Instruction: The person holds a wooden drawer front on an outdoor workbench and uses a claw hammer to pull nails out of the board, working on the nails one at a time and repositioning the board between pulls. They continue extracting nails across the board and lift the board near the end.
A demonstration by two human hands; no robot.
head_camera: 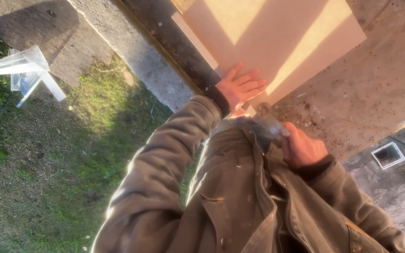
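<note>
Left hand (241, 87) laid flat, palm down, fingers (254, 84) spread and pointing away from the body. Left wrist bent back slightly, cuffed in a dark knit band. Left arm (165, 154) bent at the elbow, forearm running up and forward, sleeved in brown work cloth. Right hand (303, 149) curled into a closed grip, knuckles up, thumb side turned toward the left hand, partly blurred. Right arm (357, 206) bent sharply, elbow out to the side, forearm drawn close to the chest. Hands held near each other, not touching.
</note>
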